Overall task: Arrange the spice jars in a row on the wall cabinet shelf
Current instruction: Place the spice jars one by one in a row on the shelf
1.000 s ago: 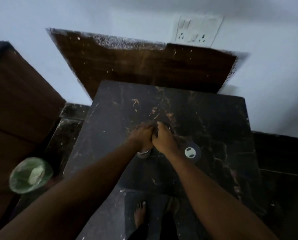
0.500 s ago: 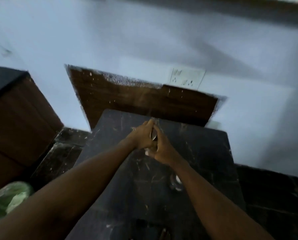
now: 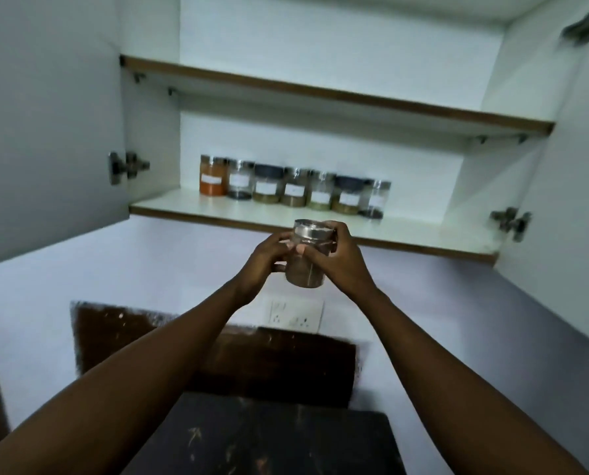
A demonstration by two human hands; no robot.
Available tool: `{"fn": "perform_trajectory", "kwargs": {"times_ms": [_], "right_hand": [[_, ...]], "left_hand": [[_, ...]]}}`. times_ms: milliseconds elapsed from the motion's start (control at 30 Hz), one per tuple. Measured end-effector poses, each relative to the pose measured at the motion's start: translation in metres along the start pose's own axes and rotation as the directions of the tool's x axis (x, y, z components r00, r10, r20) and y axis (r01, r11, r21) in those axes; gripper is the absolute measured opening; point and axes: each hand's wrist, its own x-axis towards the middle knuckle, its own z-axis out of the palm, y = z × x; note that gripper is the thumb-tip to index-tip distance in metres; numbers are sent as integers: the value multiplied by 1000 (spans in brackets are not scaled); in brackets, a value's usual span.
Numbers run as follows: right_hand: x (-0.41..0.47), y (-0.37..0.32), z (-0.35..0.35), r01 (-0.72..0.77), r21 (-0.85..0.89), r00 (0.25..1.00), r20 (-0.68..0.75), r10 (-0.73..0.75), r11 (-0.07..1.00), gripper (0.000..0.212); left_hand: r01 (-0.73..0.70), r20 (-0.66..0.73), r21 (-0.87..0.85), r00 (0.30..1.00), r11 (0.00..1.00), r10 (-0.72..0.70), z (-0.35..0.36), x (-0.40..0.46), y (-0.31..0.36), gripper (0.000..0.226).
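white labels on shelf jars [image 3: 294, 188], unreadable blur

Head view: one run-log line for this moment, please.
phase: carry to shelf | held: brown-spice jar, both hands, left hand, right hand | lower shelf: row of seven jars | jar not yet placed

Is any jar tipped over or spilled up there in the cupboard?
No. The seven jars on the lower shelf stand upright in a row, nothing spilled. The only one out of line is the brown spice jar, gripped by the left hand and right hand below the shelf.
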Motion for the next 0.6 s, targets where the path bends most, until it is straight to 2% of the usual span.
{"fn": "perform_trajectory", "kwargs": {"times_ms": [133, 333, 500, 533, 600], "right_hand": [[40, -14, -46, 69, 3, 997, -39, -69, 998, 74], [77, -5, -84, 112, 55, 991, -75, -108, 992, 60], [104, 13, -106, 107, -20, 991, -85, -108, 994, 57], [111, 17, -110, 85, -55, 993, -83, -90, 995, 55], [121, 23, -117, 47, -128, 997, -51, -54, 991, 52]], "left_hand": [[-78, 36, 87, 997, 993, 75, 29, 40, 23, 39], [-200, -3, 172, 979, 965, 203, 58, 87, 43, 49], [-170, -4, 317, 983, 933, 181, 83, 124, 40, 61], [-163, -3, 352, 985, 922, 175, 90, 132, 40, 58], [-203, 35, 419, 978, 885, 208, 101, 146, 39, 38]]}}
